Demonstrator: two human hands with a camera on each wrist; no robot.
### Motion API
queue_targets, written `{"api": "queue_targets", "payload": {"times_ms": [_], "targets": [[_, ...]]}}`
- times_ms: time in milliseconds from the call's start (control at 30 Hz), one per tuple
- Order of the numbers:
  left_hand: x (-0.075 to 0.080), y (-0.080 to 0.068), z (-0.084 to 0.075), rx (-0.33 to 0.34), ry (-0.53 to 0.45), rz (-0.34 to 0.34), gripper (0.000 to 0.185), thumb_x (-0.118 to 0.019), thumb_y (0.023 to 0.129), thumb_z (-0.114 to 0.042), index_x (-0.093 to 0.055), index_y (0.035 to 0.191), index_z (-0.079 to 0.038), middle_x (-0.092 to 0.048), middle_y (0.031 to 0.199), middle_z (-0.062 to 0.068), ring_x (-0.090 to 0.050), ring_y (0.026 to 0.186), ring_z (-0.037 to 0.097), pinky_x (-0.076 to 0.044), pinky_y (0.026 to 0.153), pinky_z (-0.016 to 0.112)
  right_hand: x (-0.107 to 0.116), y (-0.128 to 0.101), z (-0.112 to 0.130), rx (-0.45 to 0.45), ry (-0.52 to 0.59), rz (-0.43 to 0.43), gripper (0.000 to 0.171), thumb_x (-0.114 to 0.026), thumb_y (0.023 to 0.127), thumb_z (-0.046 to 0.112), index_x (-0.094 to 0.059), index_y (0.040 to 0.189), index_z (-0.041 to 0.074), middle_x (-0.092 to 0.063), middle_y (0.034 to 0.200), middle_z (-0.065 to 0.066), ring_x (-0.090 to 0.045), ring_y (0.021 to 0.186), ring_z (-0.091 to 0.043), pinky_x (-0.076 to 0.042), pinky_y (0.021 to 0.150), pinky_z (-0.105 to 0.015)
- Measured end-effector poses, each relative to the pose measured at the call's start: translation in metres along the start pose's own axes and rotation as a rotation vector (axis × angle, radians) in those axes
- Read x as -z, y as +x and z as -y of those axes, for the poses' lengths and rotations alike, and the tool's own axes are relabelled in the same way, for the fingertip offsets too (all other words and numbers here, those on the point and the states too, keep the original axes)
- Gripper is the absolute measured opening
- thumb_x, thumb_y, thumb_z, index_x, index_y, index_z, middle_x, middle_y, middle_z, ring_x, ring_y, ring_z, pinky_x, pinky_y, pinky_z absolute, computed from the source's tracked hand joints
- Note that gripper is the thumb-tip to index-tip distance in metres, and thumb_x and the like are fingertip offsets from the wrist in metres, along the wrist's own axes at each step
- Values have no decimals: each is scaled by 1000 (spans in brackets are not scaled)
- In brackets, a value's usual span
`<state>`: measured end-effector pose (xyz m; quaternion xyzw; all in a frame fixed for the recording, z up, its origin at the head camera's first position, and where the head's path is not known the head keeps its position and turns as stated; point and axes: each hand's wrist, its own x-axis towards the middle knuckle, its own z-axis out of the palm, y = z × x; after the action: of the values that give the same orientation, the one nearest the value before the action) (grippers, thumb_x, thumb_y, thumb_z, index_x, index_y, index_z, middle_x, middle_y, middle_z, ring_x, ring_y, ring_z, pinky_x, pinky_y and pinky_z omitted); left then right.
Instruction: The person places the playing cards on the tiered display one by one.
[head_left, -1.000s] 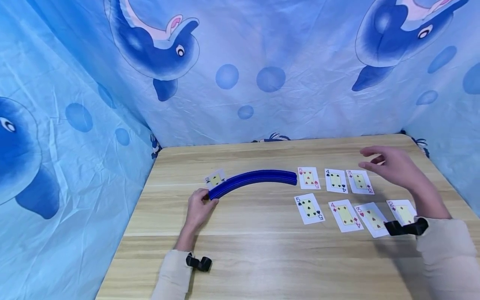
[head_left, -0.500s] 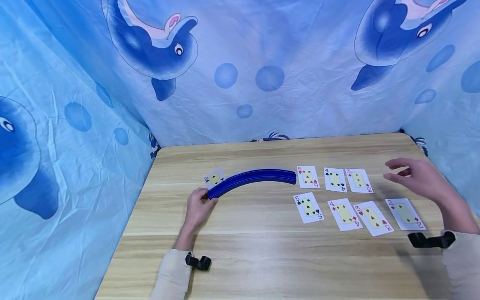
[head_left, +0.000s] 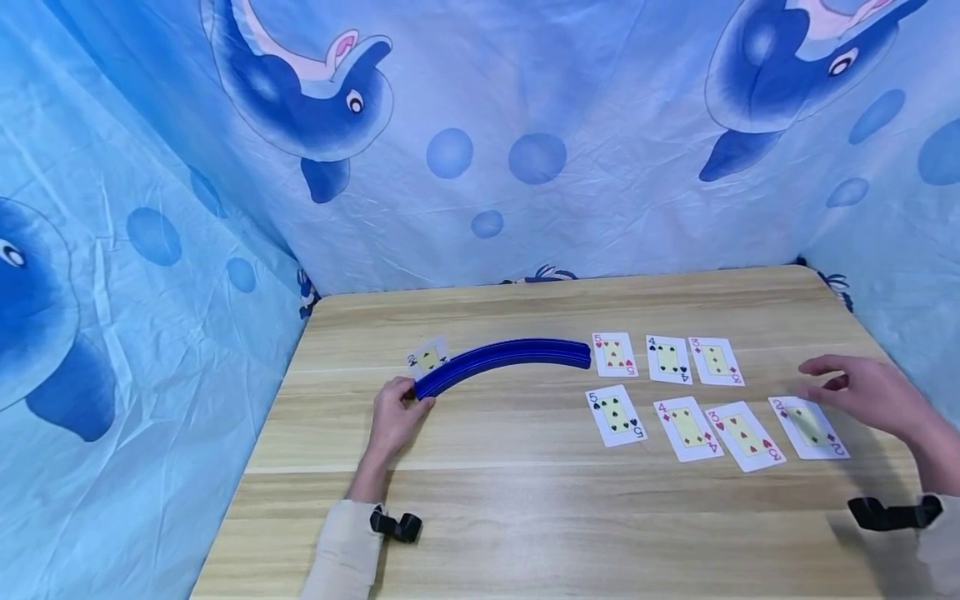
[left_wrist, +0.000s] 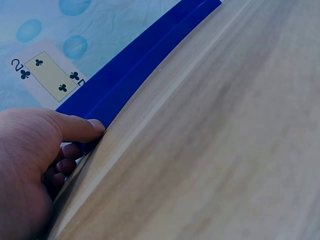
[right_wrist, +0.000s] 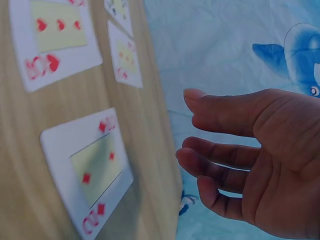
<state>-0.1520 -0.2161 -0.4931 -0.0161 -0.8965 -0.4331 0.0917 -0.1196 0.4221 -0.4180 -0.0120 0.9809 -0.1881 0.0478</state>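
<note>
Left hand (head_left: 395,414) grips holder (head_left: 501,361); card (left_wrist: 48,74) reads "2".

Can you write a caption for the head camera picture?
Left hand holds blue card rack; right hand hovers over two of diamonds.

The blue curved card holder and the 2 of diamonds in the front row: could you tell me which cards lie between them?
In the head view, between the blue card holder and the 2 of diamonds lie three face-up cards: 5 of spades, 4 of diamonds and 3 of hearts.
</note>
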Motion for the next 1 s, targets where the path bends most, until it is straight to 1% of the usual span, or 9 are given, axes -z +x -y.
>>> {"api": "queue_targets", "payload": {"times_ms": [133,300,433,533,667,733,800,867,1000], "targets": [[0,0,1,-8,5,-5,21,-80,81,-6,-73,99,4,-70,112,22,-62,108,37,-48,96,49,-4,-3,-7,-6,-29,33,52,-77,84,22,-61,118,-14,-59,116,-42,-64,83,-43,-54,61,-42],[0,0,0,-6,0,-5,22,-80,81,-6,-73,99,4,-70,112,21,-62,107,36,-47,94,45,-10,-9,-13,1,-19,97,57,-79,82,24,-60,119,-15,-60,115,-41,-64,85,-41,-54,63,-41],[0,0,1,-5,-2,-5,21,-80,81,-6,-74,99,3,-71,112,21,-62,106,35,-47,93,42,-15,-13,-17,-4,-29,117,60,-85,75,27,-64,115,-13,-61,114,-40,-61,87,-42,-52,66,-45],[0,0,2,-6,-3,-7,20,-80,81,-6,-74,98,3,-71,110,21,-62,105,34,-47,91,41,-21,-15,-20,20,-52,118,63,-89,68,31,-67,110,-10,-62,112,-38,-61,88,-42,-50,68,-45],[-1,0,3,-12,1,-11,19,-80,81,-5,-74,96,2,-71,110,21,-62,104,34,-46,91,41,-30,-16,-24,61,-57,122,68,-91,63,38,-67,107,-8,-55,116,-43,-57,95,-50,-49,76,-56],[-1,0,4,-14,1,-10,19,-80,81,-5,-74,97,3,-71,111,21,-62,105,34,-46,92,41,-34,-18,-25,67,-55,122,69,-91,63,39,-67,108,-7,-49,121,-47,-51,103,-57,-46,82,-65],[-1,0,4,-13,4,-10,19,-80,81,-6,-74,97,2,-71,111,21,-62,106,34,-46,92,42,-37,-18,-27,60,-53,123,69,-91,63,39,-66,108,-7,-43,125,-49,-44,110,-62,-41,87,-71],[-1,0,4,-13,9,-10,19,-80,80,-6,-74,96,2,-71,111,21,-62,105,34,-46,92,42,-39,-19,-28,51,-54,120,70,-91,62,39,-66,108,-7,-40,128,-50,-40,112,-63,-38,89,-73],[-2,0,3,-8,12,-13,20,-80,80,-6,-74,97,2,-71,111,21,-62,106,34,-46,93,42,-40,-19,-28,48,-59,115,71,-92,61,37,-64,109,-8,-39,127,-50,-40,111,-62,-39,88,-72]]}}
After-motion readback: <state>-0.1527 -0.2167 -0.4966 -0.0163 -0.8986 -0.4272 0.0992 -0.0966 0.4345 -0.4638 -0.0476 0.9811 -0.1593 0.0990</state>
